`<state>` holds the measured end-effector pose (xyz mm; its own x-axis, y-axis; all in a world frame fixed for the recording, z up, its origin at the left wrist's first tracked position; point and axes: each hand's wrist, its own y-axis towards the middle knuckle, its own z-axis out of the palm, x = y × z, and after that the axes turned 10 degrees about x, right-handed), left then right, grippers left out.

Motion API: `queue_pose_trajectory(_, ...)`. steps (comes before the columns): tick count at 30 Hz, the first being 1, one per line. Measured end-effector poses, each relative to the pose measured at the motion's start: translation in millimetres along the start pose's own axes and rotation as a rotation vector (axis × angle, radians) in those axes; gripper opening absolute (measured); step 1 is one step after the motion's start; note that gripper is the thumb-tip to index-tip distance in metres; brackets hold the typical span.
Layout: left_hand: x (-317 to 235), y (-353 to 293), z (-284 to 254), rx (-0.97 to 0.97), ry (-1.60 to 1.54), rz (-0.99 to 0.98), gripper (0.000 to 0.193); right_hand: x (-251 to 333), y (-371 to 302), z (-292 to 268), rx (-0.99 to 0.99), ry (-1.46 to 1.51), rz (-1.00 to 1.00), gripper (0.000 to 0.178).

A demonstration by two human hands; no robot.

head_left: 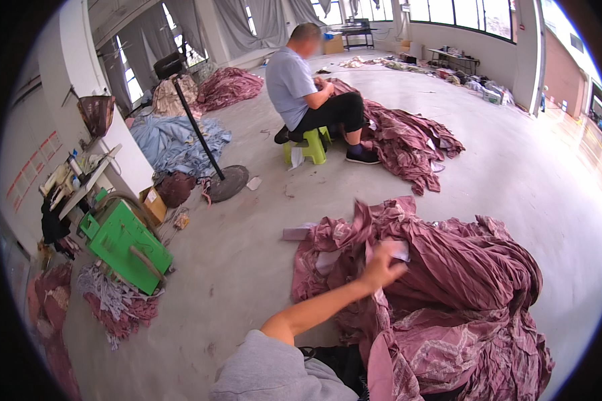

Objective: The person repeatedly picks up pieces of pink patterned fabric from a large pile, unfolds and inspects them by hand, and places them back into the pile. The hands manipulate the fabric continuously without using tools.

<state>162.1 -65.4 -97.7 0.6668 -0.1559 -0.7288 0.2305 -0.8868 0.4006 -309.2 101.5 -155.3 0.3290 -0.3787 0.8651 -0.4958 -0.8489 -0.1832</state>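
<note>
Blurred grip of the left hand [381, 267] lies over the heaped mauve cloth [468, 267], beside a pale patch [398, 250]; whether it is clamped on fabric or loose, I cannot tell. Grey floor [234, 267] stretches from the cloth's left edge toward a green box [130, 244] and continues past its right edge.

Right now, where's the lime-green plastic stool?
In the head view, the stool is just above centre, under the seated co-worker, between the round-based black stand at left and a mauve fabric heap at right.
</note>
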Motion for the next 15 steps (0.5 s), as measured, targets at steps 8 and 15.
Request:
queue_pose_trajectory(8, -67.1, -137.7, 115.7, 0.855, -0.165, 0.51, 0.061, -148.7, -18.4, -21.1, 0.088, 0.022, 0.12, 0.041)
queue_pose_trajectory(15, -76.0, -143.4, 130.7, 0.947, -0.015, 0.654, 0.064, -85.3, -15.1, 13.1, 0.088, 0.114, 0.195, 0.037)
